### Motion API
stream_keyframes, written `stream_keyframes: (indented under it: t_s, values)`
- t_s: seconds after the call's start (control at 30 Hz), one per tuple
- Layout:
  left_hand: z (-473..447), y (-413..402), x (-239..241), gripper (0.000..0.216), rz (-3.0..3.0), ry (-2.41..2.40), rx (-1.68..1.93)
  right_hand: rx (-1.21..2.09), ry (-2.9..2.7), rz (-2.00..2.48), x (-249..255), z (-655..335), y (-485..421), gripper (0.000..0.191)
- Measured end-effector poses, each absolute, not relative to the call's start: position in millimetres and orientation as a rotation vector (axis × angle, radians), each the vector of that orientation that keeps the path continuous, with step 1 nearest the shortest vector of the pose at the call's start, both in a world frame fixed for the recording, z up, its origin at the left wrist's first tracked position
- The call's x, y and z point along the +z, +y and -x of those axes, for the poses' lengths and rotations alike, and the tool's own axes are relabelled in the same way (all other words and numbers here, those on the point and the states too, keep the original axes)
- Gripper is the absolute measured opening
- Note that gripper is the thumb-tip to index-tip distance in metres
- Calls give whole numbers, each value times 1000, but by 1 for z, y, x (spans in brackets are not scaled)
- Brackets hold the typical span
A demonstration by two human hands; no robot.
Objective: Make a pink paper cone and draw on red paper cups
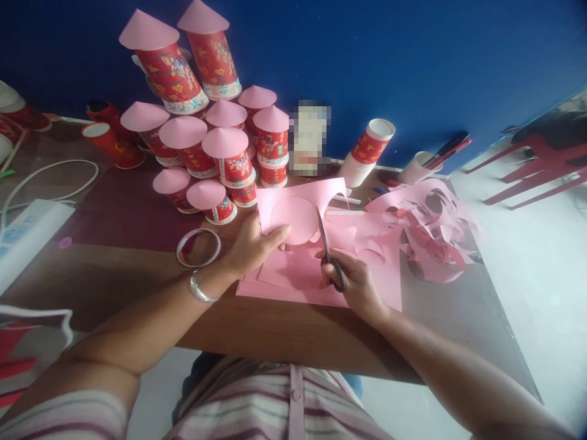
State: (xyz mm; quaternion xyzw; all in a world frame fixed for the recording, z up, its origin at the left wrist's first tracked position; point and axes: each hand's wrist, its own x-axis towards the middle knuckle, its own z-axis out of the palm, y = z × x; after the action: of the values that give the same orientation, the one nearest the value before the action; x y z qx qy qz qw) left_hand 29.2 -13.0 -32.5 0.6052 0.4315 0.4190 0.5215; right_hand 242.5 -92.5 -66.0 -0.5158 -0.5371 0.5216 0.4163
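My left hand point(259, 243) pinches the lower left edge of a pink paper sheet point(293, 217), thumb on top. A thin circle is drawn on that sheet, and part of its right side is cut away in a curve. In my right hand point(351, 278) is a pair of scissors point(328, 250) with dark handles, its blades against the circle's right edge. Beneath both hands lie larger flat pink sheets point(371, 284) on the table. A white marker point(343, 213) rests just right of the held sheet.
Red paper-cup towers point(233, 165) with pink cone tops stand at the back left. Pink scraps point(435, 226) are heaped at the right. A tape ring point(198, 247), a red and white cup stack point(367, 150), a pen cup point(419, 166) and a power strip point(34, 235) share the brown table point(206, 324).
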Motion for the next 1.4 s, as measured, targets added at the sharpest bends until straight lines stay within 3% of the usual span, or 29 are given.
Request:
stream_keyframes:
  t_s: [0.2,0.53,0.83,1.4]
  values:
    - [-28,-12,-33,31,-1480,1072,1018,1336,-1336,1308,-65,-242,-92,26]
    - [-29,-12,-31,24,-1311,1070,1058,1356,-1341,1316,-65,-242,-93,40]
    - [-31,-11,-32,34,-1324,1083,1081,1387,-1316,1296,-67,-242,-95,46]
    - [-26,-11,-37,36,-1452,1050,973,1354,-1342,1346,-71,-242,-93,45]
